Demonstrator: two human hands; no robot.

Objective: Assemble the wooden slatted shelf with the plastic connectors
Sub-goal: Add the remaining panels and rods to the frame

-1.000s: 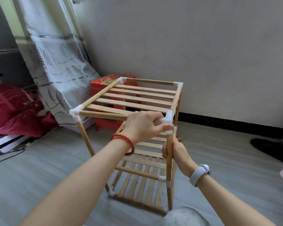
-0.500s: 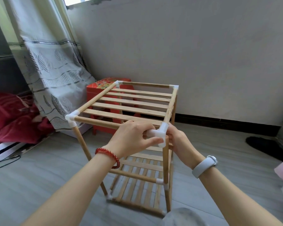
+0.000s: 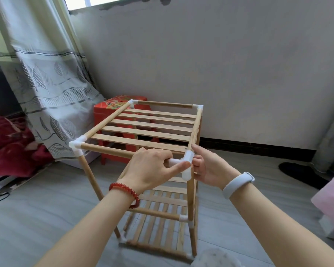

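Shelf: three-tier wooden slatted shelf with round pole legs (image 3: 148, 130), upright on the floor, directly ahead of both hands.
Connector: white plastic three-way corner connector (image 3: 187, 164), top near-right corner of the shelf, between the two hands.
Left hand: left hand (image 3: 150, 170) curled over the front top rail, thumb along the connector's horizontal sleeve; red bead bracelet (image 3: 126, 191) at the wrist.
Right hand: right hand (image 3: 210, 168) on the far side of the connector, fingers bent against it, forefinger reaching up toward the side rail; white wristband (image 3: 237, 183) on the wrist.
Floor: grey wood-look plank floor (image 3: 46, 209), beneath both forearms.
Wall: plain grey-white wall (image 3: 220, 64) with dark skirting, beyond the shelf.
Curtain: grey leaf-patterned curtain (image 3: 46, 83), left of the left hand.
Stool: red plastic stool (image 3: 108, 110), behind the shelf's far-left corner.
Bedding: dark red bedding (image 3: 8, 143), far left.
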